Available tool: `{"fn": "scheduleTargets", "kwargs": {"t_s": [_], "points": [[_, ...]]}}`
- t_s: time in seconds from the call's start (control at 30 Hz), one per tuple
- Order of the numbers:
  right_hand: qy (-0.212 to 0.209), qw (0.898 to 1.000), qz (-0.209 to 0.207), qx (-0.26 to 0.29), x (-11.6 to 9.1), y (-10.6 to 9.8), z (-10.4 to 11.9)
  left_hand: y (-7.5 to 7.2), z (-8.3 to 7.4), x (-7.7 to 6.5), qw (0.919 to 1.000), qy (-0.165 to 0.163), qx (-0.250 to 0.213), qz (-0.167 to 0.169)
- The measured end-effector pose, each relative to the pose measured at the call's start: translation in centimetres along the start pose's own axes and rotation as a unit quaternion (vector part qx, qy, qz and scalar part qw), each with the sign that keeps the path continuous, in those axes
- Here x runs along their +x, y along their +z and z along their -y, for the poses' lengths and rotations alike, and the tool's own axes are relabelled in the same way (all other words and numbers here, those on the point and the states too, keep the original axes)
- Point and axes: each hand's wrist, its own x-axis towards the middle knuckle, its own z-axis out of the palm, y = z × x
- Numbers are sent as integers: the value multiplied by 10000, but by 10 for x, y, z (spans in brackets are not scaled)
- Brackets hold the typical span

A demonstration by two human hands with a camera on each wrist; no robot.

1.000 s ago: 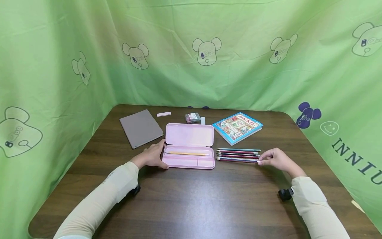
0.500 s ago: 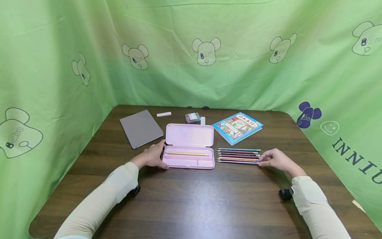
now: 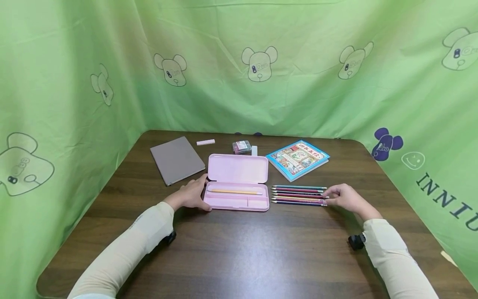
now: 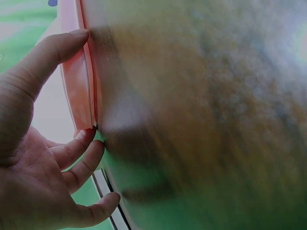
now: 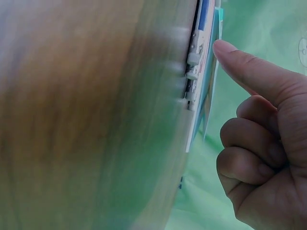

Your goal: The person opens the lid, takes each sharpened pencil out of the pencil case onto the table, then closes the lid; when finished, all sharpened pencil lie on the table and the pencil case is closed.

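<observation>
A pink pencil case [image 3: 237, 169] lies open, its lid tilted back, with one yellow pencil [image 3: 235, 192] in its rear compartment. My left hand [image 3: 190, 194] holds the case's left end; in the left wrist view the thumb touches the case's edge and fingertips meet its corner. To the right of the case several pencils [image 3: 296, 195] lie side by side, tips towards it. At their eraser ends is my right hand [image 3: 346, 200], thumb and index finger reaching to them. The right wrist view shows the thumb extended and other fingers curled; the index fingertip is hidden, so a grip cannot be confirmed.
Behind the case are a grey notebook [image 3: 177, 160], a pale pink strip [image 3: 206, 142], a small clear box [image 3: 241, 147] and a white block [image 3: 254, 150]. A blue-edged picture book [image 3: 298, 160] lies behind the pencils. Green curtain [image 3: 209, 99] surrounds the brown table [image 3: 239, 257].
The pencils at the near side of the row have rolled and spread, a yellow one coming into sight. My right hand has moved slightly away from the nearest pencil's end. The left hand stays put.
</observation>
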Motion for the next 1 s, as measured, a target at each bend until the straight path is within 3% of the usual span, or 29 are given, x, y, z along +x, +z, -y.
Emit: {"fn": "scheduleTargets", "kwargs": {"t_s": [0.5,1.0], "points": [[-221,9992,321,-64,17,11,8,1,0,1,9999,59,93,-7],[-566,9963,630,-174,42,23,33,2,3,1,10000,6,45,37]]}}
